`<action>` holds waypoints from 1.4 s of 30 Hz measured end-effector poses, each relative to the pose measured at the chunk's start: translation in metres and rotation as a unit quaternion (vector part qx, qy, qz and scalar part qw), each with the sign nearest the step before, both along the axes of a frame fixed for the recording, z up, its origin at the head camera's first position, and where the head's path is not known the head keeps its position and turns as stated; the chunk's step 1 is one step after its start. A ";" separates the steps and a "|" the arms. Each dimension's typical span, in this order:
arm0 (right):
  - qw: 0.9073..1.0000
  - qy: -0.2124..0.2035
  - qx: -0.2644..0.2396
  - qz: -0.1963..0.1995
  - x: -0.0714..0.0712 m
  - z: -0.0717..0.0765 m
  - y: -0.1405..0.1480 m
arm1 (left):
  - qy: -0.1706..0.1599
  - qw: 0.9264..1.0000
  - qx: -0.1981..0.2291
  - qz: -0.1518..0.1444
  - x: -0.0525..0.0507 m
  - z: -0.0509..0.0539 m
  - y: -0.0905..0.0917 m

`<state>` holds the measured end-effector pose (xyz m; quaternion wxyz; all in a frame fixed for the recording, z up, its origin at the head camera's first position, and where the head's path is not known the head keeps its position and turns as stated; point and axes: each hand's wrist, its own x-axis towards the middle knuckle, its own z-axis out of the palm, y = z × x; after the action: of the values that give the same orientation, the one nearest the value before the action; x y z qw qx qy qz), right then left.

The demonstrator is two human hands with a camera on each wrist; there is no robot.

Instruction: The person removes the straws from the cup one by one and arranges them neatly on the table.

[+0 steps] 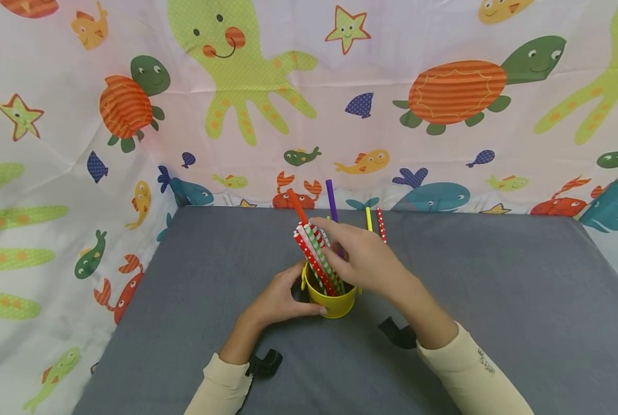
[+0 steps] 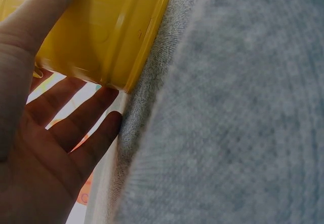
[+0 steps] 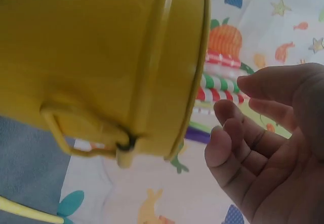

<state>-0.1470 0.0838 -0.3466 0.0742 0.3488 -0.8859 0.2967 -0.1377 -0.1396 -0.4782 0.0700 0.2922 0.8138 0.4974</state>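
Observation:
A small yellow metal bucket point(image 1: 335, 305) stands on the grey cloth, holding a bunch of paper straws point(image 1: 314, 248): red with white dots, green-striped, red-striped, an orange-red one point(image 1: 297, 206) and a purple one point(image 1: 331, 199). My left hand point(image 1: 278, 297) holds the bucket's left side, thumb across its front and fingers round the far side. Just right of the straws, my right hand point(image 1: 366, 256) is over the bucket's rim, its thumb and fingers bent and apart. In the right wrist view the straws point(image 3: 221, 82) show past the fingertips; nothing appears pinched between them.
Behind the right hand, a yellow straw point(image 1: 369, 219) and a red dotted straw point(image 1: 381, 225) lie on the grey cloth point(image 1: 496, 288). A sheet printed with sea animals point(image 1: 340, 138) rises at the back and left. Black wrist straps point(image 1: 264, 364) stick out near both sleeves.

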 end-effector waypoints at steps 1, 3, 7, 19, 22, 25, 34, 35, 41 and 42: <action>1.000 0.002 0.008 -0.001 0.000 0.000 -0.002 | -0.001 1.000 0.000 0.000 0.000 0.000 0.000; 1.000 0.009 0.015 -0.006 0.002 -0.001 -0.004 | 0.002 1.000 -0.001 0.001 0.000 0.000 0.000; 0.999 0.030 0.002 -0.026 0.004 -0.005 -0.003 | 0.002 1.000 -0.004 0.003 0.000 0.000 -0.001; 0.994 0.034 -0.091 -0.058 0.018 -0.006 0.004 | 0.003 1.000 -0.011 0.009 0.000 0.001 -0.001; 0.992 0.037 -0.113 -0.050 0.021 -0.007 0.005 | 0.004 1.000 -0.017 0.014 0.000 0.002 0.000; 0.990 0.027 -0.135 -0.040 0.024 -0.007 0.006 | 0.001 0.999 -0.025 0.022 0.001 0.002 0.000; 0.993 -0.042 -0.107 -0.024 0.027 -0.012 0.001 | -0.005 0.999 -0.037 0.037 0.002 0.001 0.000; 0.993 -0.052 -0.099 -0.025 0.027 -0.014 0.000 | -0.004 0.999 -0.037 0.037 0.002 0.001 0.000; 0.995 -0.090 -0.038 -0.036 0.021 -0.026 -0.005 | -0.008 0.999 -0.036 0.036 0.003 0.002 0.001; 0.994 -0.095 -0.028 -0.039 0.020 -0.027 -0.006 | -0.011 0.999 -0.036 0.036 0.003 0.002 0.001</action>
<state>-0.1266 0.0775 -0.3739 0.0111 0.2826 -0.8932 0.3496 -0.1349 -0.1390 -0.4765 0.0714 0.2550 0.8405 0.4728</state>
